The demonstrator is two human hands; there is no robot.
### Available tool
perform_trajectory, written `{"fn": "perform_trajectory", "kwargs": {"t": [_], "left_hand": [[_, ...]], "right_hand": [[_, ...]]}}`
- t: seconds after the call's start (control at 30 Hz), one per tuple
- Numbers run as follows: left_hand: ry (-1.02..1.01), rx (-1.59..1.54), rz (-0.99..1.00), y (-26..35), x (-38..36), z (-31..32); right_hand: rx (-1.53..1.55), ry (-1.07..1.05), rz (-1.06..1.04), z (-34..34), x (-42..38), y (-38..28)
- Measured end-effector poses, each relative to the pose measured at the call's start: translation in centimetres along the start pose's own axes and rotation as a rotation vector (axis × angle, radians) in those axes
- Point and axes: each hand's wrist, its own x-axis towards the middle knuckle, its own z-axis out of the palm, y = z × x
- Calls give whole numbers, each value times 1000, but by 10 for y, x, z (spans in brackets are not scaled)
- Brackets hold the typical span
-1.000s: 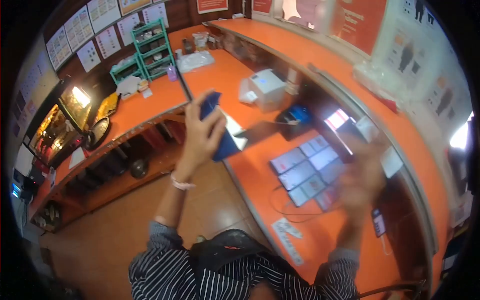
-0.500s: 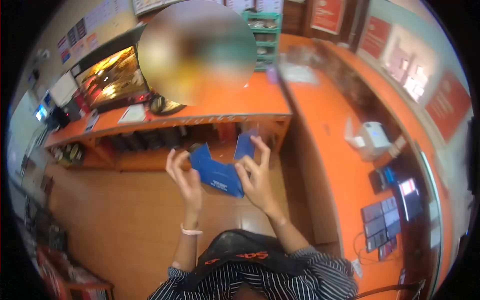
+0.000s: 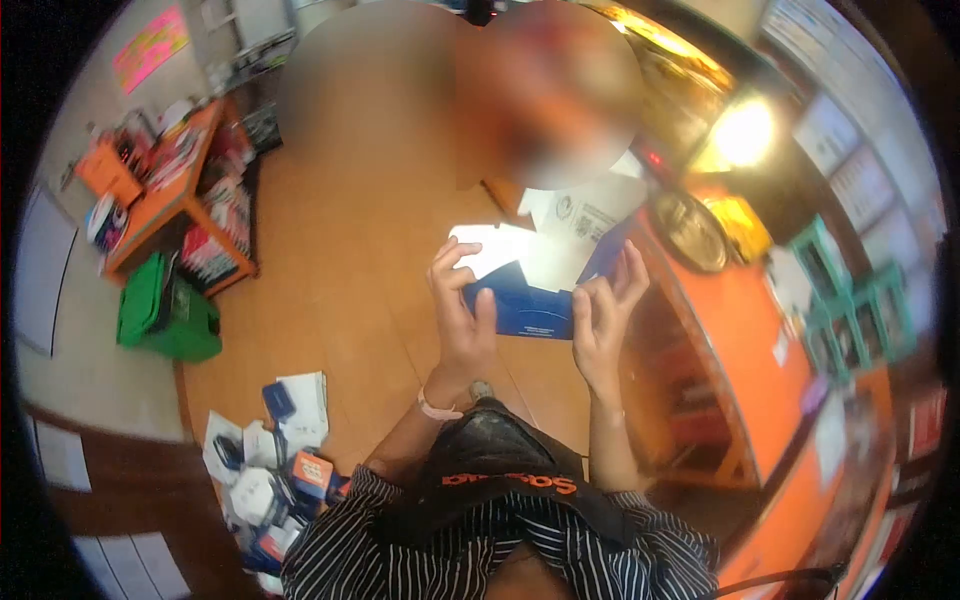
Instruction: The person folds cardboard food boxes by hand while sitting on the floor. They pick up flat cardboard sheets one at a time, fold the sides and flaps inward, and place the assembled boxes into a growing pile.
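Both of my hands hold a flat blue cardboard box (image 3: 527,305) in front of my chest. My left hand (image 3: 460,315) grips its left end, thumb on the front face and fingers curled over the top. My right hand (image 3: 603,315) pinches its right end, where a blue flap stands up. A white inner panel shows above the blue face. I wear a striped shirt and a dark apron.
An orange counter (image 3: 760,330) with shelves beneath runs along the right. A pile of small boxes (image 3: 275,460) lies on the wooden floor at lower left. A green bin (image 3: 160,310) and an orange table (image 3: 165,190) stand at left. A person stands ahead.
My view has swung left, away from the counter with the phones. The blue box stays in both hands and now shows its white inside.
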Motion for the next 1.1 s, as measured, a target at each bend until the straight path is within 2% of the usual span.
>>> {"fn": "perform_trajectory", "kwargs": {"t": [0.07,0.1,0.13,0.2,0.27,0.33,0.37,0.43,0.47,0.5,0.53,0.6,0.63,0.7,0.73,0.8,0.83,0.87,0.9,0.93,1.0,1.1], "left_hand": [[-208,547,144,-13,29,-8],[-371,636,174,-28,42,-8],[-329,681,168,-33,51,-6],[-457,677,114,-48,65,-19],[-283,760,46,-69,69,-39],[133,701,-121,-67,59,-64],[366,736,-155,-68,57,-72],[489,860,-178,-67,50,-92],[533,921,-188,-67,48,-102],[518,1001,-78,-73,42,-112],[559,1048,-92,-70,49,-123],[235,1098,-173,-37,35,-142],[286,1135,-191,-29,23,-162],[258,966,-246,-22,14,-193],[304,996,-258,-20,10,-206],[546,946,-333,-20,1,-232],[691,915,-298,-24,-4,-244],[728,926,-298,-26,-9,-257],[870,1008,-314,-29,-13,-271],[1012,1085,-334,-31,-18,-283],[1088,1136,-332,-26,-23,-312],[944,1193,-406,-25,-32,-350]], "right_hand": [[301,-21,42,33,32,16],[336,-57,11,48,52,29],[340,-106,-33,55,66,39],[361,-252,-107,86,87,59],[563,-403,-89,127,101,73],[580,-468,-53,160,100,63],[600,-498,-128,180,100,63],[707,-614,-175,215,98,49],[752,-652,-202,231,97,41],[814,-693,-200,247,95,38],[858,-738,-205,266,99,34],[894,-806,-300,278,82,14],[866,-857,-347,290,73,0],[939,-938,-370,316,65,-24],[972,-958,-377,330,62,-34],[1017,-1015,-375,359,51,-53],[1016,-1078,-349,372,41,-65],[1003,-1145,-320,385,33,-81],[985,-1125,-433,399,25,-98],[994,-1156,-440,414,17,-112],[998,-1242,-439,448,3,-140],[940,-1322,-508,488,-15,-169]]}}
